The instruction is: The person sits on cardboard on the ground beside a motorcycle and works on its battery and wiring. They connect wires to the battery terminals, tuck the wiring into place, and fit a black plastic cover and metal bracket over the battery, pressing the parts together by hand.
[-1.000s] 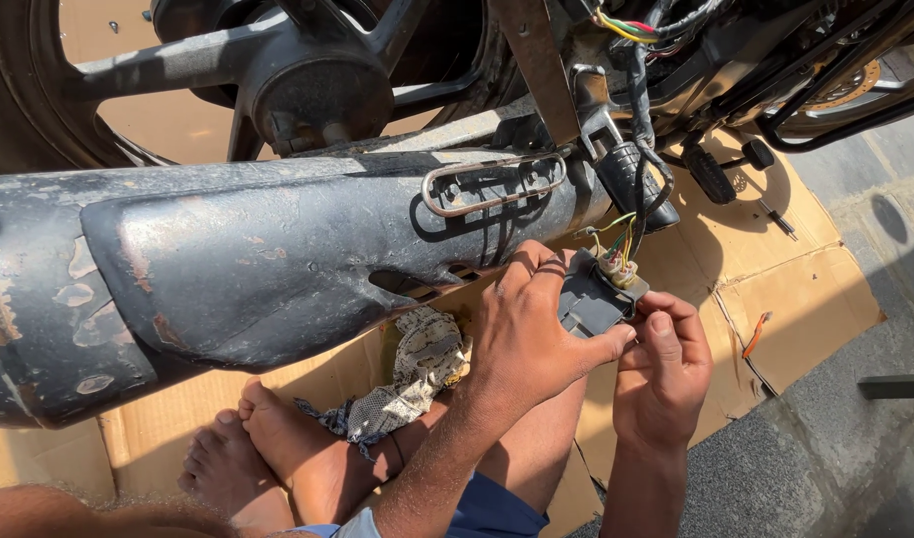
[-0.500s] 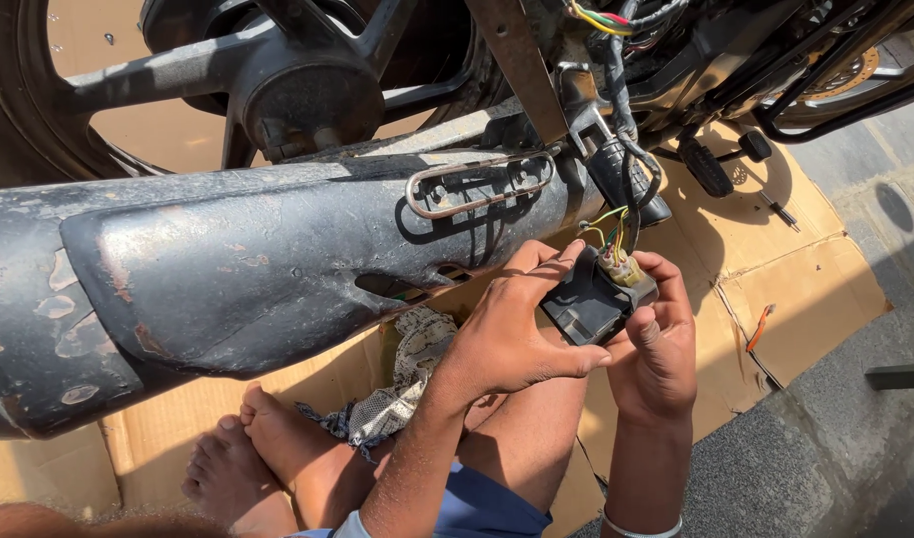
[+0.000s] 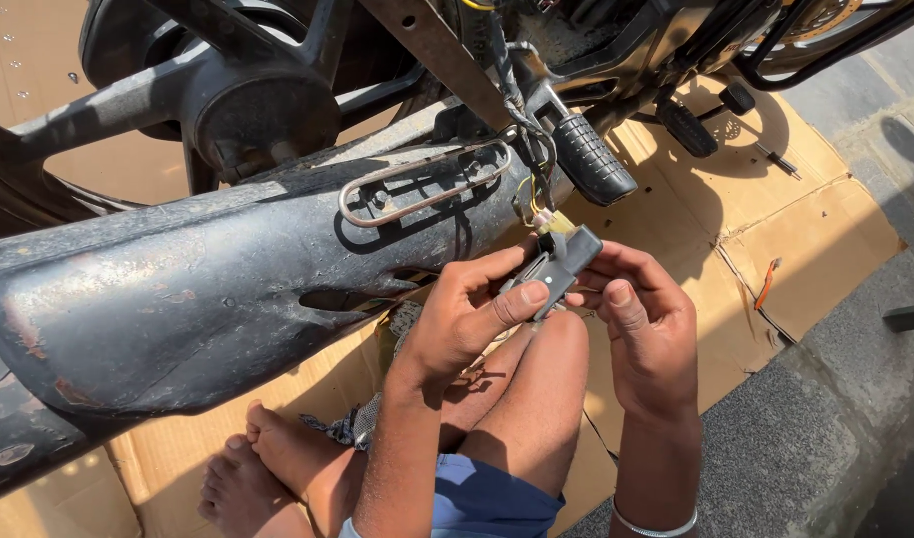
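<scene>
The person sits barefoot on flattened cardboard beside a motorcycle, and both hands are busy with a small dark grey electrical unit that hangs on a bundle of wires coming down from the frame, just below the footpeg and in front of the long black exhaust pipe. The left hand closes around the unit's lower end, thumb pressed flat on its near face and fingers wrapped behind; the right hand pinches the upper end between thumb and fingertips, near the pale connector where the wires enter. The step in hand looks like working the unit at its plug (whether it is being pulled off or pushed home cannot be told from this view). The next move probably calls for a firm grip on the body with one hand and a straight, steady force at the connector with the other, without straining the thin wires. Against half a second ago, the unit has turned from lying broad-face up in the palms to standing more on edge, the left thumb has slid onto it, and the right hand has opened from a cupped hold to a fingertip pinch. A crumpled rag lies by the feet, and a bangle rings the right wrist.
</scene>
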